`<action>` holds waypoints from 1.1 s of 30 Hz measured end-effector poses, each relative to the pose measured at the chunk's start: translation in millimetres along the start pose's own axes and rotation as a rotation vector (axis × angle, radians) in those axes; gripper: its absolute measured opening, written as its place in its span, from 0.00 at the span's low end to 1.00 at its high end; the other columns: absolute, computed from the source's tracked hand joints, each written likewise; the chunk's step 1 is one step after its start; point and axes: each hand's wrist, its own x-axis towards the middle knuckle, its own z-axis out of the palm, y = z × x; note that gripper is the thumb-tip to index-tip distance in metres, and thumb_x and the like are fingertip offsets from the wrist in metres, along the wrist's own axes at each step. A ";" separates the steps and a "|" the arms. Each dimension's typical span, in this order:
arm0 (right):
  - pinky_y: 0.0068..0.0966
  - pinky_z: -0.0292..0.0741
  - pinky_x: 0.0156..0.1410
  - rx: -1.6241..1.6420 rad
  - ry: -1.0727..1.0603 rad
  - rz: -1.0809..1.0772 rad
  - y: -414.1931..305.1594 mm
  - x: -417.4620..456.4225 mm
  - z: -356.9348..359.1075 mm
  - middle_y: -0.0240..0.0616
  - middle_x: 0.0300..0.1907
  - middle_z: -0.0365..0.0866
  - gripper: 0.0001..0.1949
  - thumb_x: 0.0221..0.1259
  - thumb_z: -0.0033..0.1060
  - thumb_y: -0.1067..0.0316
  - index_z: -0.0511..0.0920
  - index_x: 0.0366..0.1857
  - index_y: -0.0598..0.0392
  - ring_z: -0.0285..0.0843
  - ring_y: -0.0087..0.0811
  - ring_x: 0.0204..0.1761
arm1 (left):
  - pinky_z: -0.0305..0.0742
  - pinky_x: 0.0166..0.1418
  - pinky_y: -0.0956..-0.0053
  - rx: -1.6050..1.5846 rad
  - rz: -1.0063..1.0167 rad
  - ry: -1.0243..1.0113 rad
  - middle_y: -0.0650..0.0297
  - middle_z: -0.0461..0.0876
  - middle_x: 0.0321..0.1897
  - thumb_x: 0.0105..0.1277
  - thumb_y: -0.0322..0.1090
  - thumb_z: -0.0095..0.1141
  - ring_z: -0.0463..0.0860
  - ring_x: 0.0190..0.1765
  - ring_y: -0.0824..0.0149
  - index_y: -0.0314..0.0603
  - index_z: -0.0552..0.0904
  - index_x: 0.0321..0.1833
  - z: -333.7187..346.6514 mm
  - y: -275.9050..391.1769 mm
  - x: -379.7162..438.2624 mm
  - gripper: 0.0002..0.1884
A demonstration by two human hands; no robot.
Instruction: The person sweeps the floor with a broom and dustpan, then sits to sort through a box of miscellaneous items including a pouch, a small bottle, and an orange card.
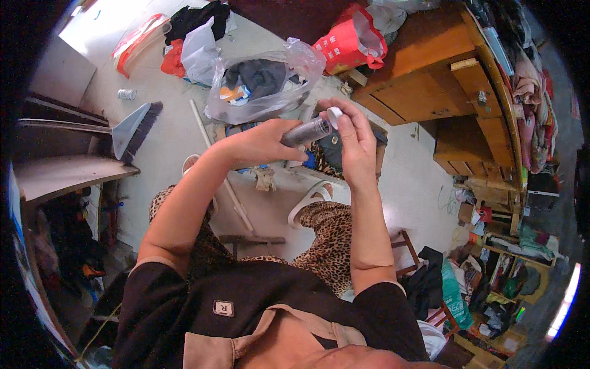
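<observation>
My left hand (pixel 267 143) is closed around a clear plastic tube (pixel 309 131) that looks dark inside. The tube tilts up to the right, and its mouth is uncovered. Between the thumb and fingers of my right hand (pixel 357 143) is a round white cap (pixel 334 117), held just off the tube's mouth. What fills the tube cannot be made out clearly. Below my hands, an open box (pixel 379 161) on the floor contains dark cloth (pixel 334 154) and leopard-print fabric, partly hidden by my hands.
Beyond the box lies a clear plastic bag (pixel 262 110) of clothing, near a red bag (pixel 345 44). A broom (pixel 133 131) is at left above a shelf board (pixel 83 177). A white pole (pixel 221 170) lies between my feet. Wooden cabinets (pixel 419 87) stand at right.
</observation>
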 end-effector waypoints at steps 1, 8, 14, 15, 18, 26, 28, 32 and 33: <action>0.23 0.68 0.60 -0.037 -0.043 -0.025 -1.6 -0.7 2.3 0.36 0.51 0.78 0.14 0.71 0.46 0.67 0.74 0.55 0.60 0.73 0.26 0.52 | 0.72 0.47 0.74 -0.006 0.044 0.011 0.64 0.79 0.35 0.58 0.38 0.64 0.75 0.39 0.72 0.37 0.77 0.49 1.1 -4.0 0.3 0.19; 0.23 0.68 0.61 -0.242 -0.174 -0.065 -5.6 0.2 -8.3 0.38 0.53 0.78 0.15 0.65 0.51 0.71 0.77 0.55 0.58 0.74 0.27 0.55 | 0.69 0.29 0.79 -0.254 -0.067 -0.146 0.67 0.74 0.28 0.61 0.41 0.63 0.72 0.26 0.76 0.39 0.75 0.47 -1.4 9.7 -7.6 0.18; 0.23 0.72 0.56 -0.245 -0.185 -0.035 2.6 -0.4 -4.0 0.37 0.49 0.81 0.14 0.59 0.60 0.73 0.81 0.49 0.58 0.77 0.27 0.51 | 0.68 0.25 0.78 -0.269 -0.086 -0.216 0.68 0.72 0.24 0.62 0.43 0.62 0.71 0.22 0.75 0.38 0.75 0.45 -5.8 -3.3 -14.3 0.18; 0.23 0.72 0.56 -0.266 -0.200 -0.032 5.8 -0.4 -5.7 0.37 0.48 0.81 0.14 0.59 0.60 0.73 0.81 0.49 0.58 0.77 0.27 0.50 | 0.68 0.24 0.77 -0.221 -0.105 -0.183 0.67 0.72 0.24 0.62 0.43 0.62 0.71 0.22 0.75 0.38 0.75 0.45 -4.8 -3.5 -14.7 0.18; 0.21 0.72 0.54 -0.297 -0.214 -0.014 17.5 -0.6 -9.1 0.37 0.47 0.81 0.13 0.58 0.61 0.72 0.81 0.48 0.59 0.77 0.26 0.48 | 0.70 0.25 0.76 -0.092 -0.165 -0.107 0.66 0.73 0.23 0.61 0.44 0.62 0.72 0.22 0.74 0.37 0.75 0.43 -3.1 -1.8 -15.1 0.18; 0.18 0.73 0.52 -0.218 -0.123 0.321 39.8 9.1 -5.2 0.33 0.48 0.81 0.14 0.59 0.62 0.73 0.81 0.49 0.58 0.76 0.20 0.46 | 0.74 0.30 0.71 0.396 0.171 0.258 0.56 0.80 0.28 0.57 0.44 0.62 0.78 0.26 0.66 0.32 0.76 0.42 6.8 -52.2 0.1 0.20; 0.19 0.73 0.53 -0.199 -0.111 0.423 38.4 11.7 -8.4 0.33 0.48 0.80 0.16 0.58 0.62 0.73 0.80 0.52 0.58 0.76 0.21 0.47 | 0.75 0.35 0.67 0.213 -0.005 0.164 0.53 0.81 0.29 0.56 0.43 0.62 0.81 0.29 0.61 0.33 0.76 0.43 6.4 -25.7 -3.6 0.20; 0.20 0.71 0.58 -0.129 -0.244 0.178 16.1 3.6 -10.9 0.34 0.53 0.76 0.22 0.58 0.62 0.75 0.74 0.59 0.57 0.74 0.22 0.52 | 0.75 0.44 0.60 0.029 -0.207 0.030 0.49 0.83 0.33 0.55 0.42 0.62 0.83 0.37 0.52 0.34 0.77 0.45 -4.4 3.8 -6.2 0.20; 0.20 0.73 0.55 -0.161 -0.244 0.217 12.0 2.2 -18.8 0.35 0.48 0.79 0.19 0.58 0.63 0.74 0.76 0.55 0.59 0.76 0.22 0.48 | 0.75 0.43 0.59 0.122 -0.083 0.077 0.48 0.82 0.32 0.55 0.43 0.62 0.82 0.37 0.50 0.35 0.77 0.44 -1.2 -6.1 -3.7 0.20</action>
